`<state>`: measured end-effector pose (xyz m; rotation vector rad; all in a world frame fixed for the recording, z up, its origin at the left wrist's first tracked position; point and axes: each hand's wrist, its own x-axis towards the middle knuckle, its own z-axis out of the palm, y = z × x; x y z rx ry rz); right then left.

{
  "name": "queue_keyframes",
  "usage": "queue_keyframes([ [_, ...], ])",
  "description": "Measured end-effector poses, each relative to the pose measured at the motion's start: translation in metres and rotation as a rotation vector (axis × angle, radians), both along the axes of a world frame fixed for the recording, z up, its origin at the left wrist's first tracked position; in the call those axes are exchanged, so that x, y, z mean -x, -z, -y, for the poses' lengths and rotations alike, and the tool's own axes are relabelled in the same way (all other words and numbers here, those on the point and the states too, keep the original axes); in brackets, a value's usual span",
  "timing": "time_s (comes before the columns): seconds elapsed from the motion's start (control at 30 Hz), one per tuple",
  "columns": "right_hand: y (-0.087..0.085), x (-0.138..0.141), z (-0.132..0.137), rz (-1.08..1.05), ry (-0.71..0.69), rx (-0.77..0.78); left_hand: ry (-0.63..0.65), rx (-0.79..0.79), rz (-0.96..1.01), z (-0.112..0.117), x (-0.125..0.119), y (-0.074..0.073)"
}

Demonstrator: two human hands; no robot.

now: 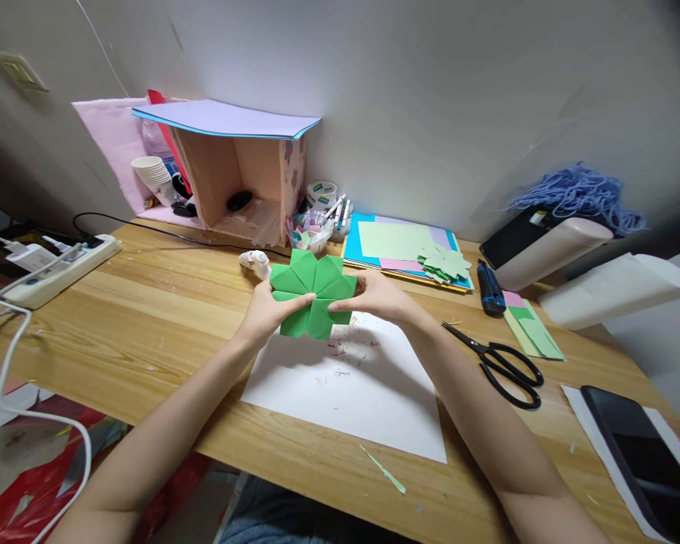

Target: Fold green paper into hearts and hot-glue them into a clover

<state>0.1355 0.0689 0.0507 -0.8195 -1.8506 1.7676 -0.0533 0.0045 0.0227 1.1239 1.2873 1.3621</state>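
Grey wall [442, 98] rises behind a light-brown, wood-grained tabletop [164, 310], and along the far edge sits a pink, open-fronted box [292, 177] under a sheet of lavender card [227, 117]. Out front, all eyes go to a bright green, many-petalled folded paper flower [320, 276], raised above the middle of the tabletop!

Both hands have hold of it. The left hand [265, 306] pinches its left side, nearly shut, thumb stretched across to the centre; the right hand [377, 295] is closed around the right side, thumb flat on a lower petal. That two-sided grip, thumbs in front, probably steadies the petals where they meet. Below lies a rectangular white paper sheet [340, 412], flecked with coloured marks, likely there to protect the wood.

Over towards the right end, black-handled metal scissors [510, 366] lie clear of the right forearm, handles towards the near edge, presumably for easy reach. A thin pale green paper sliver [394, 481] (an offcut, by the look of it) rests by the near edge.

Now the awkward bits: most fingers disappear behind the flower, so their exact hold there can't be told. A white, rounded object [254, 261] is half covered behind the left hand; the sheet's marks are too small to read; and the black, flat phone [638, 453] by the near right corner is cut off by the view.
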Motion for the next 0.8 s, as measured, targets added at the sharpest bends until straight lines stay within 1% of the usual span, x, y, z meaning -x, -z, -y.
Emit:
queue_keyframes([
  [0.07,0.0017,0.0010,0.0001,0.032,0.047,-0.001,0.006,-0.004,0.010,0.0006,-0.0007,-0.0008],
  [0.13,0.0020,0.0012,0.0001,0.068,0.085,-0.016,0.039,0.016,0.005,0.0014,-0.0010,-0.0023],
  [0.2,0.0020,0.0012,0.0000,0.091,0.094,-0.025,0.092,0.047,-0.008,0.0021,-0.0010,-0.0038],
  [0.27,0.0021,0.0014,0.0002,0.091,0.086,-0.018,0.118,0.052,-0.012,0.0026,-0.0006,-0.0043],
  [0.33,0.0017,0.0021,0.0011,0.075,0.081,-0.004,0.111,0.030,-0.008,0.0026,-0.0002,-0.0034],
  [0.43,-0.0010,0.0041,0.0039,0.080,0.109,-0.006,0.098,0.008,0.004,0.0024,-0.0003,-0.0012],
  [0.53,-0.0037,0.0059,0.0067,0.117,0.160,-0.036,0.088,0.026,0.022,0.0023,-0.0013,0.0001],
  [0.63,-0.0028,0.0063,0.0072,0.120,0.195,-0.047,0.067,0.044,0.026,0.0025,-0.0022,-0.0005],
  [0.8,0.0025,0.0052,0.0042,0.057,0.119,0.004,0.065,0.045,0.025,0.0024,-0.0017,-0.0034],
])
